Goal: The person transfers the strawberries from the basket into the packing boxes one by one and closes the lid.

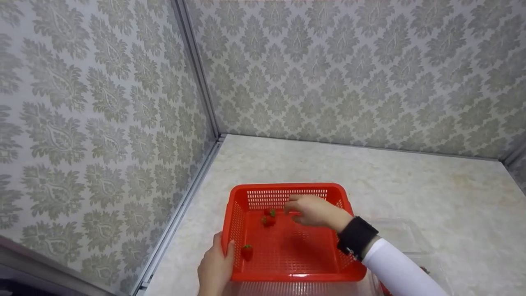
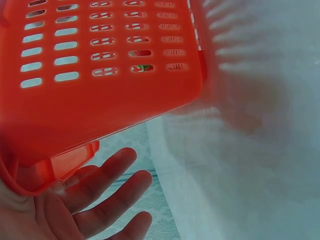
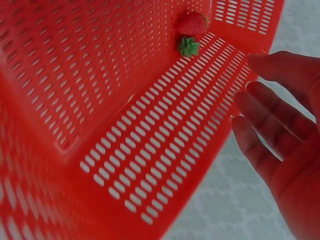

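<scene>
A red perforated plastic basket [image 1: 296, 277] stands in front of me. At its left side my left hand [image 1: 215, 263] grips the rim, thumb over the edge; in the left wrist view the other fingers [image 2: 112, 207] extend outside the basket. My right hand [image 1: 316, 211] hovers over the basket's right part, fingers loosely bent and holding nothing. Inside the basket, one strawberry [image 1: 247, 252] lies near the left wall and two strawberries [image 1: 268, 221] lie close together farther back. The right wrist view shows a strawberry [image 3: 192, 23] with green leaves by the basket wall.
Clear plastic containers [image 1: 400, 234] stand right of the basket, partly behind my right arm, with red fruit [image 1: 385, 290] at the lower edge. Ribbed clear plastic [image 1: 300, 288] shows below the basket's front. Patterned walls [image 1: 296, 74] border the pale table [image 1: 411, 181] left and back.
</scene>
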A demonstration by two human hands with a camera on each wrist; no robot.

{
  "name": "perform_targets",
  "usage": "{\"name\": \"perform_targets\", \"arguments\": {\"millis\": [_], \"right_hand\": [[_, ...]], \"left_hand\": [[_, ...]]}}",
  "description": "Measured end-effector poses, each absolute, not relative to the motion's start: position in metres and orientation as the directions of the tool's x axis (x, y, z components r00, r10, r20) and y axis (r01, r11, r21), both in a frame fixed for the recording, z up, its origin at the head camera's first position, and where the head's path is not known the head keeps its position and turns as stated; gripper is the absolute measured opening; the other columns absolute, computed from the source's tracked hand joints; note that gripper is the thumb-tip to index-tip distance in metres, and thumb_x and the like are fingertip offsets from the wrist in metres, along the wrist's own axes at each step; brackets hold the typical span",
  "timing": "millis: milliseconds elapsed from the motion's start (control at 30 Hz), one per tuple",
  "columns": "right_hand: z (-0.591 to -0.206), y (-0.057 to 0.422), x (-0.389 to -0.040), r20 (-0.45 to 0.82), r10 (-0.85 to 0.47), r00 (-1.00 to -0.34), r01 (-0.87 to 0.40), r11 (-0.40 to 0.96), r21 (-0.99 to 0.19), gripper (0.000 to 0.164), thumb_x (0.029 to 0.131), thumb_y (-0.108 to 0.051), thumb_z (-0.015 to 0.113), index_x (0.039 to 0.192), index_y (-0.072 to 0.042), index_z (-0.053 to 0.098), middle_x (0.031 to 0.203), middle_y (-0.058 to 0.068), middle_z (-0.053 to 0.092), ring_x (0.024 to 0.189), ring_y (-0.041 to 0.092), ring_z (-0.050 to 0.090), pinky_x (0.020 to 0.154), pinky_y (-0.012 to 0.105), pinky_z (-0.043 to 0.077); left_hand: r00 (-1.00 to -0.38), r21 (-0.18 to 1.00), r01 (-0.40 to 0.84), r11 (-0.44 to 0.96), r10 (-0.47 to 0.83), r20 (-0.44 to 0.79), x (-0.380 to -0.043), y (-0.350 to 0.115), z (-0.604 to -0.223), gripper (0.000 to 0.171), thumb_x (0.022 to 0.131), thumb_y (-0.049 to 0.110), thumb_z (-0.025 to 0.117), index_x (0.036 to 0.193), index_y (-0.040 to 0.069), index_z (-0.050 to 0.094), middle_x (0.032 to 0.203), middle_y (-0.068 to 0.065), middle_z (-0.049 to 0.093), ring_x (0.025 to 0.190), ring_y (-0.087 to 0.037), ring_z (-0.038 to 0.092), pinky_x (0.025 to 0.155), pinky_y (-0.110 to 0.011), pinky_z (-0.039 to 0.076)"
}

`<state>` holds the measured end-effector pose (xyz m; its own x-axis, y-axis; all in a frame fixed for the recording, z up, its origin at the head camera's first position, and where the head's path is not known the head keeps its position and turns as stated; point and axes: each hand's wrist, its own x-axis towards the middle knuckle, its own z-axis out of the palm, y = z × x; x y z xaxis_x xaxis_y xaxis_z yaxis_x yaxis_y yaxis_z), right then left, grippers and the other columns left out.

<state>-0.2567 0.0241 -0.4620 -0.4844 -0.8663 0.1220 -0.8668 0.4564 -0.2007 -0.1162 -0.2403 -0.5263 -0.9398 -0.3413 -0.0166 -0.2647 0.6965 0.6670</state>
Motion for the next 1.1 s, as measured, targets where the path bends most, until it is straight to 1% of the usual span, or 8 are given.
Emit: {"name": "perform_targets", "arguments": {"millis": [200, 367, 500, 600, 700, 900, 1000, 1100], "right_hand": [[-0.484, -0.003, -0.269, 0.058, -0.868, -0.494, -0.856, 0.473, -0.207, 0.025, 0.083, -0.008, 0.067, 0.106, -0.016, 0.066, 0.105, 0.002, 0.061, 0.089, 0.016, 0.059, 0.075, 0.032, 0.049], [-0.500, -0.024, -0.274, -0.035, -0.855, -0.517, -0.836, 0.513, -0.197, 0.031, 0.081, -0.007, 0.068, 0.109, -0.018, 0.067, 0.106, -0.003, 0.059, 0.094, 0.017, 0.058, 0.079, 0.033, 0.048], [-0.514, -0.037, -0.274, -0.080, -0.841, -0.535, -0.821, 0.540, -0.187, 0.033, 0.083, -0.009, 0.069, 0.114, -0.020, 0.063, 0.111, 0.000, 0.055, 0.090, 0.016, 0.058, 0.078, 0.032, 0.048], [-0.521, -0.046, -0.273, -0.072, -0.832, -0.551, -0.819, 0.555, -0.148, 0.037, 0.084, -0.011, 0.068, 0.118, -0.021, 0.059, 0.119, 0.006, 0.052, 0.086, 0.018, 0.059, 0.075, 0.033, 0.049], [-0.527, -0.054, -0.272, -0.042, -0.835, -0.548, -0.831, 0.549, -0.090, 0.034, 0.084, -0.011, 0.066, 0.115, -0.019, 0.057, 0.122, 0.009, 0.052, 0.078, 0.019, 0.060, 0.069, 0.033, 0.050], [-0.535, -0.065, -0.269, -0.016, -0.855, -0.519, -0.855, 0.519, 0.002, 0.020, 0.084, -0.017, 0.068, 0.103, -0.018, 0.063, 0.102, 0.005, 0.058, 0.068, 0.017, 0.057, 0.063, 0.031, 0.048], [-0.536, -0.066, -0.268, -0.010, -0.856, -0.517, -0.856, 0.517, 0.021, 0.016, 0.084, -0.016, 0.067, 0.100, -0.017, 0.063, 0.090, 0.003, 0.055, 0.064, 0.016, 0.053, 0.059, 0.030, 0.047], [-0.537, -0.066, -0.268, -0.003, -0.859, -0.512, -0.859, 0.511, 0.042, 0.015, 0.084, -0.014, 0.066, 0.098, -0.017, 0.063, 0.086, 0.002, 0.053, 0.061, 0.016, 0.052, 0.056, 0.029, 0.046]], "left_hand": [[-0.940, 0.661, -0.254, 0.706, -0.341, 0.002, -0.117, -0.238, -0.526, 0.048, 0.092, 0.031, 0.057, 0.129, 0.003, 0.044, 0.095, -0.014, 0.067, 0.071, -0.024, 0.066, 0.054, -0.043, 0.051], [-0.939, 0.664, -0.259, 0.702, -0.345, -0.002, -0.118, -0.237, -0.525, 0.047, 0.092, 0.031, 0.057, 0.129, 0.004, 0.044, 0.097, -0.013, 0.067, 0.073, -0.023, 0.067, 0.057, -0.043, 0.052], [-0.939, 0.665, -0.269, 0.697, -0.343, -0.021, -0.119, -0.238, -0.527, 0.046, 0.093, 0.032, 0.057, 0.129, 0.006, 0.044, 0.097, -0.011, 0.066, 0.074, -0.021, 0.067, 0.058, -0.042, 0.052], [-0.939, 0.660, -0.277, 0.699, -0.342, -0.032, -0.119, -0.239, -0.529, 0.047, 0.093, 0.033, 0.056, 0.129, 0.006, 0.044, 0.096, -0.010, 0.067, 0.073, -0.020, 0.066, 0.058, -0.041, 0.052], [-0.937, 0.660, -0.286, 0.695, -0.347, -0.040, -0.119, -0.241, -0.530, 0.047, 0.093, 0.034, 0.055, 0.130, 0.007, 0.044, 0.096, -0.010, 0.066, 0.072, -0.019, 0.066, 0.057, -0.041, 0.052], [-0.935, 0.669, -0.299, 0.680, -0.351, -0.061, -0.117, -0.243, -0.530, 0.047, 0.093, 0.033, 0.055, 0.131, 0.008, 0.043, 0.098, -0.010, 0.066, 0.072, -0.019, 0.066, 0.058, -0.040, 0.052], [-0.936, 0.663, -0.283, 0.693, -0.352, -0.032, -0.116, -0.243, -0.530, 0.046, 0.093, 0.033, 0.056, 0.129, 0.007, 0.044, 0.093, -0.011, 0.067, 0.069, -0.019, 0.065, 0.053, -0.039, 0.051], [-0.936, 0.654, -0.265, 0.708, -0.353, 0.002, -0.116, -0.242, -0.529, 0.046, 0.092, 0.032, 0.057, 0.128, 0.006, 0.045, 0.088, -0.011, 0.067, 0.065, -0.019, 0.064, 0.049, -0.039, 0.048]]}}
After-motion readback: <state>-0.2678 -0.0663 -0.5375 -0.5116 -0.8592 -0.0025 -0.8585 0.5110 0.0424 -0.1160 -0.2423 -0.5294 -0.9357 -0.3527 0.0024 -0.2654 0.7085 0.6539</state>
